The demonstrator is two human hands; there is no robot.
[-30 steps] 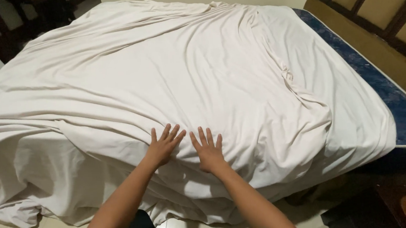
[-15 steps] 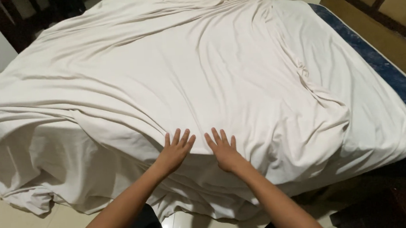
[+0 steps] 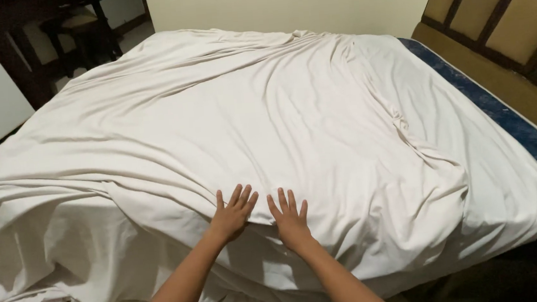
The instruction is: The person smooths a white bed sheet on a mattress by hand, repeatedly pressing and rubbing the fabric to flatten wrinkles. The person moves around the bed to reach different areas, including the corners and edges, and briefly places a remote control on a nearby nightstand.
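Head view: left hand and right hand, side by side, fingers spread flat, gripping nothing, palms pressed on wrinkled cream cotton bedsheet. Sheet stretches beyond fingertips, covering blue mattress.

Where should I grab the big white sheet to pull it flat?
Probably the loose edge of the white sheet drooping over the mattress's near side, below the left hand and right hand. Come from the near side, low, and pinch the hanging fold with your fingers: it dangles free there, while on top the cloth lies flat.
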